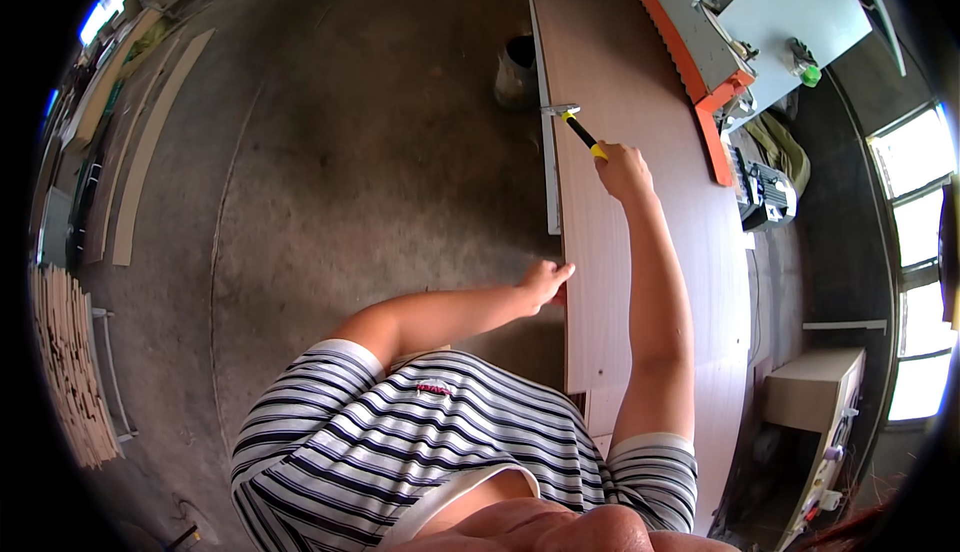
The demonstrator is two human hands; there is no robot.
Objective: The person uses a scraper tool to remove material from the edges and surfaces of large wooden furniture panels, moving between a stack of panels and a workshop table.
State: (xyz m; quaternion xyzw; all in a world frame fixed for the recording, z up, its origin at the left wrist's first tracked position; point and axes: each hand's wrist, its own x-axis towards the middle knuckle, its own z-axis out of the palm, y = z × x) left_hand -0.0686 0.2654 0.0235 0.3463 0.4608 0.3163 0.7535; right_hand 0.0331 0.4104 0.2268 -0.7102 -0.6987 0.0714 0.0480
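In my right hand (626, 173) is a claw hammer (583, 136) with a black and yellow handle and a metal head. Its head lies over the left edge of a long wood-grain board (640, 252), beside a thin pale strip (552, 177) running along that edge. Closer to my body, my left hand (544, 286) grips the same edge, thumb toward the top face and the other fingers mostly hidden below it.
An orange toothed rail (670, 42) on a pale machine (790, 22) borders the board's far right. Beyond the board's left edge a dark bucket-like container (517, 74) stands on the concrete floor. Stacked wooden slats (72, 372) and long panels (150, 152) line the left side. A motor (770, 197) sits at right.
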